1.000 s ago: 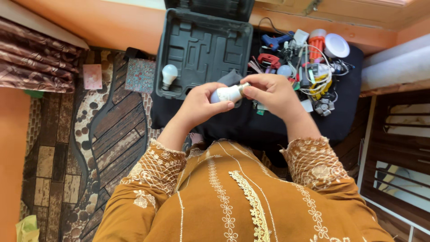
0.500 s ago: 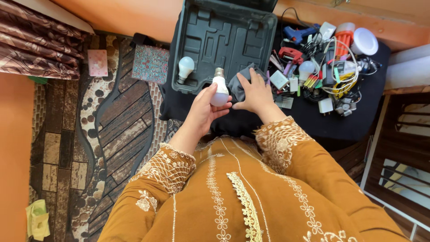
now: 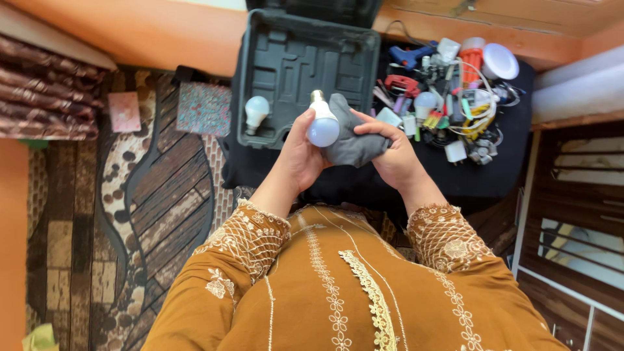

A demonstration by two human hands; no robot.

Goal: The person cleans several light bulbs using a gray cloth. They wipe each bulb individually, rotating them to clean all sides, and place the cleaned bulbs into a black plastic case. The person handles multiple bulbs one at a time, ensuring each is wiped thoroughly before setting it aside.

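The left hand (image 3: 296, 159) wraps its fingers round a white light bulb (image 3: 322, 127), above the black cloth's near edge. The bulb looks light, smooth and breakable; hold its round part. The right hand (image 3: 390, 159) pinches a soft grey rag (image 3: 351, 146).

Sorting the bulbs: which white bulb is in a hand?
The bulb held upright in the left hand; the others lie in the case and among the parts.
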